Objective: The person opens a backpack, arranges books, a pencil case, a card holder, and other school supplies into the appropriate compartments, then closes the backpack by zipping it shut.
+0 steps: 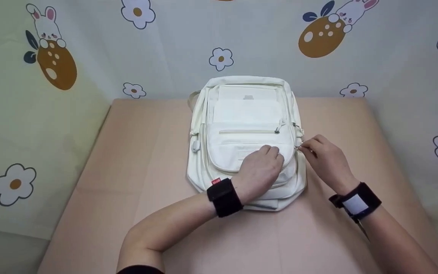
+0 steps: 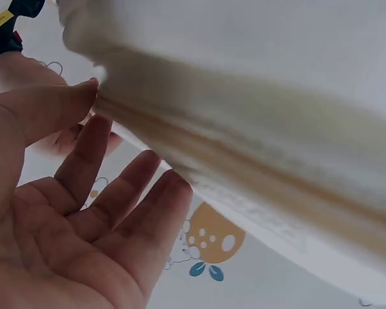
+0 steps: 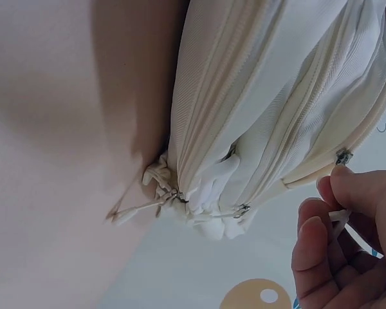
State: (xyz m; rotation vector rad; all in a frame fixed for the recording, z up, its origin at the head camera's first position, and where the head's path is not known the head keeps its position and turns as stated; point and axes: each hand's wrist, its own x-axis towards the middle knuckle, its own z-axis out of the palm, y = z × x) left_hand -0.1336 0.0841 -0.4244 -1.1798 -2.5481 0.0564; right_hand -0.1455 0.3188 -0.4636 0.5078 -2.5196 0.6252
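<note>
A white backpack lies flat, front face up, on the table. My left hand reaches across its lower front; in the left wrist view the thumb and index finger pinch the pocket's zippered edge, while the other fingers rest along the fabric. At the backpack's right side, my right hand pinches a zipper pull. Its dark metal slider sits at the thumb tip, on the front pocket's zipper track. Other zipper pulls hang loose along the bag's side.
The table has a plain tan cover. Behind it and at both sides hangs a pale curtain printed with flowers and rabbits. A short horizontal zipper crosses the bag's front, and a grey buckle sits on its left side.
</note>
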